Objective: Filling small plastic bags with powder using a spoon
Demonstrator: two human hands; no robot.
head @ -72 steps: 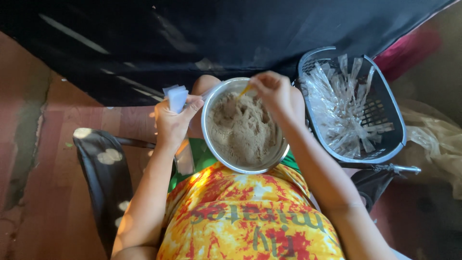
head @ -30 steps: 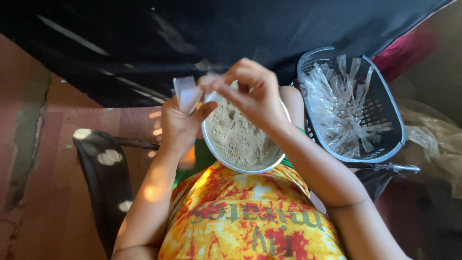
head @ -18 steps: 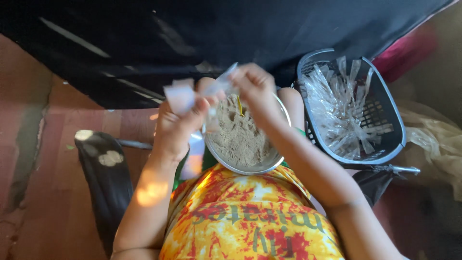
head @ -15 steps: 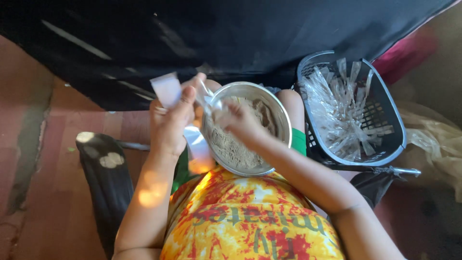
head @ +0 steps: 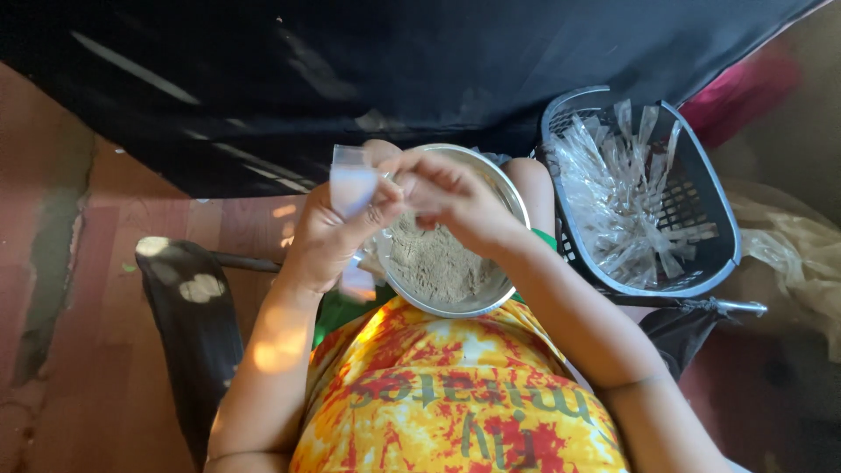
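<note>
A small clear plastic sachet (head: 352, 186) is gripped upright in the left hand (head: 328, 236), just left of a steel bowl (head: 506, 188) of tan powder (head: 438, 263) held on the lap. The right hand (head: 451, 197) is pinched shut over the bowl w/ fingertips near the sachet's mouth — what is pinched can't be told. A dark plastic basket (head: 701, 184) of empty clear sachets (head: 626, 197) is seen beside the bowl, to the right — a black chair (head: 188, 324) at left.
</note>
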